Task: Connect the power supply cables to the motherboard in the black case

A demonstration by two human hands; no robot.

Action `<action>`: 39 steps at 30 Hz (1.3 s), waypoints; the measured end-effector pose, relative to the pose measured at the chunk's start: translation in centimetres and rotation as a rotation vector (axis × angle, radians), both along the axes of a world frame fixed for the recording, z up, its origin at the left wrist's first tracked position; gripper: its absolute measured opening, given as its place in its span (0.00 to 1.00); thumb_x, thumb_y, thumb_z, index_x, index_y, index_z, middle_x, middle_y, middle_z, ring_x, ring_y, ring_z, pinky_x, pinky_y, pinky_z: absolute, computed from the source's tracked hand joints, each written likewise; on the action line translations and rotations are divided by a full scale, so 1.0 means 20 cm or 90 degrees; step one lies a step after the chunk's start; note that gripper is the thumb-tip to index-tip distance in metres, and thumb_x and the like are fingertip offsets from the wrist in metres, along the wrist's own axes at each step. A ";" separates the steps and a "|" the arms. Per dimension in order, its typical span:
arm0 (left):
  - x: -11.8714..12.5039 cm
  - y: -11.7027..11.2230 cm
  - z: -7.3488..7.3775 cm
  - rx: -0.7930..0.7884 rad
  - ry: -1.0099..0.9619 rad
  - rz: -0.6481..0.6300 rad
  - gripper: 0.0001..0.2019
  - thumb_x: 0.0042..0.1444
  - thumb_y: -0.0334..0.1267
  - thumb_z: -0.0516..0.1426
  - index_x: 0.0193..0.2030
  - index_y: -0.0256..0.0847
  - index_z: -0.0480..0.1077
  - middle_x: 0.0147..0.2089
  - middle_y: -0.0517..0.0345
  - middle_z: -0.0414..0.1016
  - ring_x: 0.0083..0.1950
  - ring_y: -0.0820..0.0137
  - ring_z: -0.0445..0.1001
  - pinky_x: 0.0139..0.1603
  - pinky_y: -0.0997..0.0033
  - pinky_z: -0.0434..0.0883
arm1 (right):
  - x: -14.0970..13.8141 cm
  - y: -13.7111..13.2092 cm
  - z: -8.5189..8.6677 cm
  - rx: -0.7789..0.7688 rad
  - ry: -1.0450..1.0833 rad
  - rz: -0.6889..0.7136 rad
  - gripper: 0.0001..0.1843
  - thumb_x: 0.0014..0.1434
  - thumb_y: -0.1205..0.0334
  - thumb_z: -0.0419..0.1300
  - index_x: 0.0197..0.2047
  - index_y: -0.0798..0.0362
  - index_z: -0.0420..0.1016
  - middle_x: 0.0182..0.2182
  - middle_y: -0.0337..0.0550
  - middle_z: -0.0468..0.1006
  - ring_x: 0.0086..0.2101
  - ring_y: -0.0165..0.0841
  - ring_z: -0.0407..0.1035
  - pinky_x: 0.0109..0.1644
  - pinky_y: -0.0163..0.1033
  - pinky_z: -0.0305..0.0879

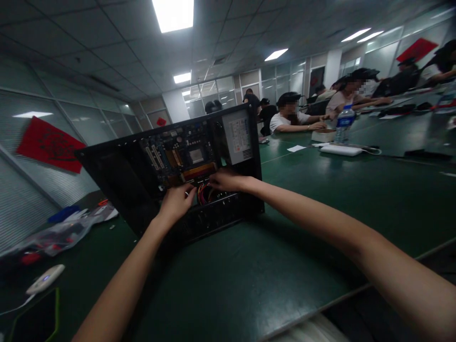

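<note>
An open black computer case [123, 164] stands tilted on the green table, its inside facing me. Within it are a motherboard [171, 140] with a square processor socket area, memory sticks [200, 171] and a silver power supply [239, 140]. My left hand [177, 203] reaches into the lower part of the case, fingers curled and pinched near a small white piece. Just below the memory sticks, my right hand [228, 180] has its fingers bent together beside a bundle of coloured cables [204, 194]. What either set of fingertips grips is too dark and blurred to make out.
On the left lie a plastic bag [67, 237], a white mouse-shaped device [46, 279] with a cable and a dark phone [35, 316] with a green edge. Right of the case are a water bottle [345, 124] and a white power bank [341, 150]. People sit working farther along the table.
</note>
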State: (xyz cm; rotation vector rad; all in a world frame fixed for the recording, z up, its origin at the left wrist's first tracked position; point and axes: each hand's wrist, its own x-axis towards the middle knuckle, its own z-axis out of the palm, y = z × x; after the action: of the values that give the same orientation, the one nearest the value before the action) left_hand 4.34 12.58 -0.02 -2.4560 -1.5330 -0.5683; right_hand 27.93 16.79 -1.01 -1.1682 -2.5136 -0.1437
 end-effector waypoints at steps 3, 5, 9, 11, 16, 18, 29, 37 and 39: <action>-0.15 -0.12 -0.01 -0.091 0.042 -0.009 0.24 0.70 0.55 0.46 0.50 0.44 0.79 0.50 0.50 0.84 0.49 0.58 0.81 0.48 0.65 0.73 | 0.06 -0.08 -0.01 -0.074 0.061 0.087 0.22 0.76 0.53 0.50 0.48 0.57 0.83 0.42 0.51 0.85 0.37 0.34 0.76 0.41 0.35 0.64; -0.23 -0.19 -0.01 -0.182 0.134 0.016 0.26 0.66 0.61 0.50 0.53 0.45 0.78 0.48 0.50 0.84 0.46 0.57 0.82 0.43 0.65 0.73 | 0.11 -0.15 -0.03 -0.135 0.018 0.103 0.26 0.75 0.47 0.50 0.46 0.57 0.83 0.39 0.51 0.85 0.36 0.35 0.77 0.40 0.36 0.66; -0.25 -0.26 -0.02 -0.204 0.212 0.108 0.29 0.62 0.63 0.55 0.56 0.42 0.77 0.47 0.47 0.84 0.46 0.53 0.82 0.39 0.64 0.71 | 0.19 -0.25 -0.10 -0.084 -0.137 -0.038 0.30 0.64 0.36 0.61 0.46 0.58 0.83 0.40 0.57 0.84 0.39 0.45 0.80 0.38 0.40 0.68; -0.22 -0.26 -0.01 -0.210 0.210 0.122 0.26 0.62 0.62 0.55 0.52 0.43 0.79 0.45 0.48 0.84 0.46 0.54 0.82 0.38 0.65 0.70 | 0.20 -0.27 -0.13 -0.032 -0.152 -0.108 0.30 0.62 0.36 0.64 0.46 0.58 0.84 0.40 0.58 0.84 0.40 0.48 0.80 0.39 0.42 0.69; -0.18 -0.26 -0.03 -0.194 0.205 0.152 0.24 0.62 0.61 0.55 0.50 0.47 0.81 0.44 0.51 0.85 0.45 0.54 0.82 0.38 0.65 0.71 | 0.18 -0.30 -0.14 -0.004 -0.160 -0.137 0.31 0.66 0.35 0.57 0.45 0.56 0.85 0.36 0.58 0.85 0.40 0.47 0.81 0.40 0.41 0.69; -0.19 -0.27 -0.04 -0.166 0.211 0.163 0.25 0.63 0.62 0.55 0.51 0.47 0.80 0.45 0.50 0.85 0.45 0.52 0.82 0.38 0.63 0.71 | 0.18 -0.30 -0.15 0.005 -0.161 -0.150 0.33 0.68 0.35 0.54 0.44 0.56 0.85 0.36 0.58 0.84 0.39 0.47 0.81 0.39 0.42 0.68; -0.15 -0.30 -0.07 -0.135 0.198 0.157 0.23 0.63 0.61 0.55 0.47 0.50 0.81 0.42 0.49 0.85 0.45 0.50 0.83 0.40 0.60 0.74 | 0.23 -0.29 -0.15 0.012 -0.217 -0.136 0.25 0.72 0.43 0.54 0.43 0.56 0.82 0.33 0.55 0.84 0.35 0.44 0.81 0.32 0.38 0.58; 0.09 -0.31 -0.11 -0.114 0.199 0.126 0.25 0.62 0.63 0.55 0.49 0.48 0.81 0.42 0.47 0.84 0.45 0.51 0.82 0.42 0.59 0.75 | 0.50 -0.27 -0.19 0.027 -0.295 -0.170 0.20 0.72 0.46 0.56 0.46 0.54 0.79 0.30 0.51 0.83 0.31 0.40 0.78 0.31 0.38 0.53; 0.20 -0.29 -0.13 -0.115 0.191 0.107 0.26 0.63 0.63 0.55 0.51 0.46 0.81 0.42 0.46 0.84 0.45 0.51 0.82 0.43 0.58 0.75 | 0.61 -0.25 -0.21 0.023 -0.308 -0.188 0.20 0.72 0.47 0.57 0.47 0.55 0.80 0.30 0.53 0.83 0.32 0.40 0.78 0.32 0.39 0.52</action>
State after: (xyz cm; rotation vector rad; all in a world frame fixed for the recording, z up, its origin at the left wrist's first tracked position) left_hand 8.38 6.68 -2.54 -2.3692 -1.7012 -0.0300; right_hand 40.20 11.71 -5.16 -1.6481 -2.6953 -0.6114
